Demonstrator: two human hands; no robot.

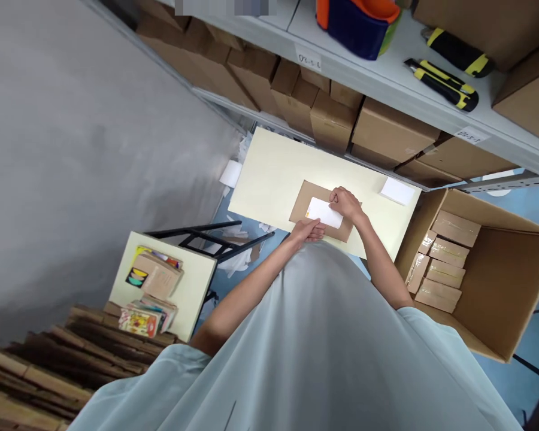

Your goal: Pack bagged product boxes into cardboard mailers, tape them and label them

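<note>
A blank-looking white label [318, 211], with a small orange mark at its left end, lies over a flat brown cardboard package [302, 200] on the cream table. My right hand [347, 203] is closed, its curled fingers at the label's right end. At the near edge of the package is my left hand [308, 231], with thumb and fingers together by the label's lower edge. Its grip is partly hidden. A stack of white labels [397, 191] sits at the table's right end.
On the right stands a large open carton [516, 281] holding several small brown boxes [447, 254]. Overhead, a shelf [291, 54] carries cartons, two utility knives [444, 84] and a tape dispenser [359, 30]. Books [139, 320] lie on a stool [193, 287]; flattened cardboard [36, 383] is stacked at lower left.
</note>
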